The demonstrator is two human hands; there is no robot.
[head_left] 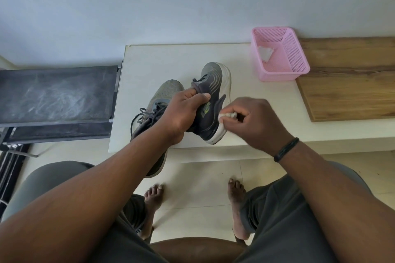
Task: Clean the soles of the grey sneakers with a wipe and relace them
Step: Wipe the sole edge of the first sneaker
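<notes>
grey sneakers, head view: one sneaker (210, 100) is being held tipped on its side over the white tabletop (154, 57), toe pointing away, white sole (224, 83) facing right. left hand (183, 111) is gripping it w/ fingers going inside the collar & thumb clamping on the outer side near the tongue. right hand (256, 123) is pinching a small bunched white wipe (227, 115) btwn curled fingers & thumb, pressing it against the sole edge near the heel. second sneaker (158, 100) is lying on the tabletop just left of the held one, partly hidden under the left forearm, dark laces (145, 113) hanging loose, heel sticking out past the front edge of the top. pink perforated basket (297, 60) is sitting at the far right of the tabletop, well apart from the shoes, w/ a crumpled white piece (265, 53) lying inside. black wristband (286, 149) is sitting on the right wrist. person is sitting, bare feet (154, 196) resting on the tiled floor.
</notes>
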